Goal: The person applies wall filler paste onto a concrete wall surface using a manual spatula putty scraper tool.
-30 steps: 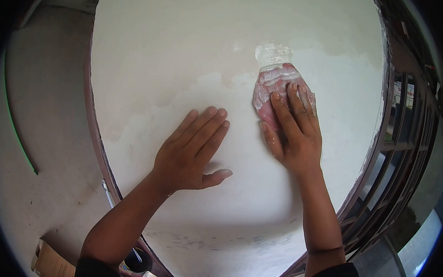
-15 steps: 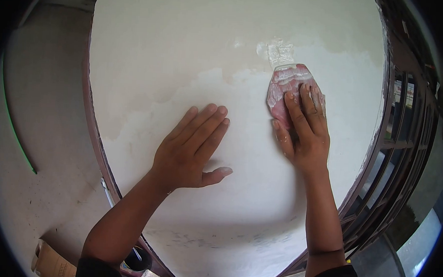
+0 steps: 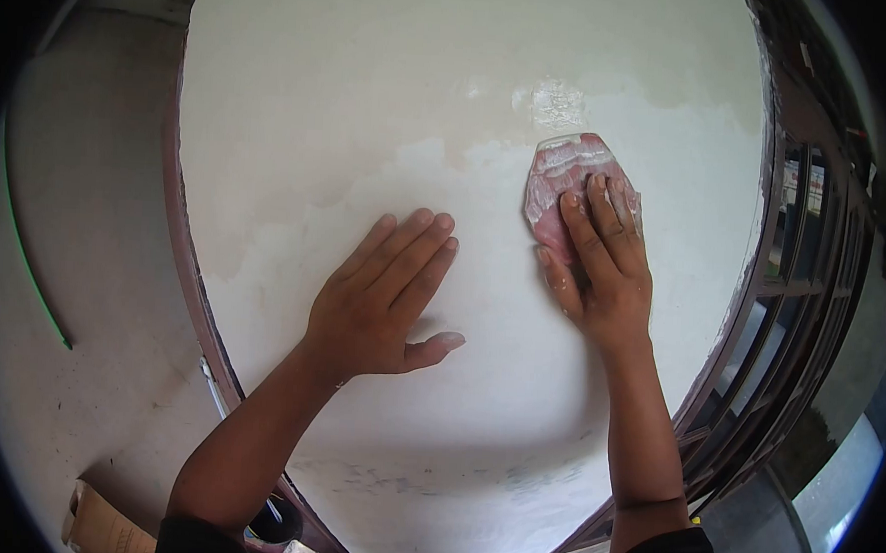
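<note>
A pink putty scraper [image 3: 558, 187], flat and many-sided, lies against the white wall panel [image 3: 517, 391], its face streaked with white putty. My right hand [image 3: 609, 270] grips it, fingers pressed along the face and thumb at the lower left edge. Just above the scraper is a wet, textured putty patch [image 3: 558, 104]. To the left, my left hand [image 3: 376, 303] rests flat on the panel with nothing in it, fingers extended and thumb apart. White residue marks both hands.
A dark brown frame [image 3: 183, 233] edges the panel. Paned windows [image 3: 795, 245] stand on the right. At the lower left are a cardboard box [image 3: 104, 524] and a dark container [image 3: 278, 520]. A green line [image 3: 26, 235] runs down the left wall.
My right hand and the scraper have slid slightly down and to the left. The putty patch above looks flatter and less ridged. My left hand has stayed in place.
</note>
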Action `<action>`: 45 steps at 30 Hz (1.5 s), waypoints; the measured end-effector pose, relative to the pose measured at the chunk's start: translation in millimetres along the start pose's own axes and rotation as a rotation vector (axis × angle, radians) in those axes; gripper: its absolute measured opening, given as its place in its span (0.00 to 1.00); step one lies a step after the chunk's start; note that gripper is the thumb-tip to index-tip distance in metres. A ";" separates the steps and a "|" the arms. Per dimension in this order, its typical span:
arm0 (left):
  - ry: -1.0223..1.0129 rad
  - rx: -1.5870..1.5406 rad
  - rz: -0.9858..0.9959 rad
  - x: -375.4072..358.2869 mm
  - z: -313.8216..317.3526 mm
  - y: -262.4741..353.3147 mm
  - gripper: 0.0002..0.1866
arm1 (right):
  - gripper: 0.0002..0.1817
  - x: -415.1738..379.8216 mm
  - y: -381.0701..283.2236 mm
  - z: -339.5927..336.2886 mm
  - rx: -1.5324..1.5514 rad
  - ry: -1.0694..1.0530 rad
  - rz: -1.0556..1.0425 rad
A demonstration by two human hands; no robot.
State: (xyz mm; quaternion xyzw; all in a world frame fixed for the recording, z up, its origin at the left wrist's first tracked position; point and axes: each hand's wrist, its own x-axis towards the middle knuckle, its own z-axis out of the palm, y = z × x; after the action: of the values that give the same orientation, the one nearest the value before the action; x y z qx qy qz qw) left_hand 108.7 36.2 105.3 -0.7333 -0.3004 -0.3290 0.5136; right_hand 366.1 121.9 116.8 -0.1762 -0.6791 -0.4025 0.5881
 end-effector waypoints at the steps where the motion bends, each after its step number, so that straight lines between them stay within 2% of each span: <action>1: 0.019 -0.001 0.002 0.8 -1.2 0.5 0.35 | 0.31 -0.1 0.9 0.0 0.004 -0.001 0.000; 4: 0.017 0.006 -0.001 0.4 -1.2 0.7 0.36 | 0.31 11.9 4.5 2.5 0.028 0.114 -0.063; 8: 0.011 0.012 0.003 -0.9 -0.7 0.2 0.36 | 0.31 37.9 5.3 6.7 -0.015 0.102 -0.002; 15: -0.008 0.013 0.001 -3.4 4.5 -0.9 0.37 | 0.30 -6.2 7.2 -4.3 -0.003 0.025 0.023; 18: -0.003 0.009 0.003 -3.9 4.2 -1.0 0.37 | 0.31 -2.0 8.9 -2.5 0.028 0.152 -0.018; 24: -0.012 0.005 0.005 -3.4 1.1 -1.6 0.37 | 0.31 44.4 2.8 9.6 0.010 0.102 -0.015; 29: -0.003 -0.001 0.001 -3.1 2.8 -0.9 0.37 | 0.30 8.6 0.0 -1.1 -0.065 -0.019 -0.037; 31: 0.004 0.006 0.005 -2.8 3.6 -0.9 0.37 | 0.30 -1.3 2.7 -2.9 -0.028 -0.007 -0.032; 33: 0.002 0.005 0.004 -3.2 3.6 -0.8 0.37 | 0.29 -1.1 4.2 -3.4 0.045 0.096 -0.072; 39: -0.009 -0.002 0.002 -3.7 2.1 -1.6 0.37 | 0.30 49.8 -0.7 13.4 0.046 0.141 -0.083; 41: -0.009 -0.005 0.004 -3.7 1.8 -2.0 0.37 | 0.29 51.1 -3.9 16.5 0.030 0.052 -0.014; 45: -0.007 -0.007 0.002 -2.9 2.1 -1.9 0.37 | 0.30 5.3 -10.4 4.4 -0.020 -0.034 -0.022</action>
State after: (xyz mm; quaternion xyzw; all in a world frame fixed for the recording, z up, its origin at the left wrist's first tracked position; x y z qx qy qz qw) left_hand 105.8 38.4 103.5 -0.7365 -0.3002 -0.3269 0.5105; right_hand 354.5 117.6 118.4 -0.1812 -0.6870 -0.4127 0.5700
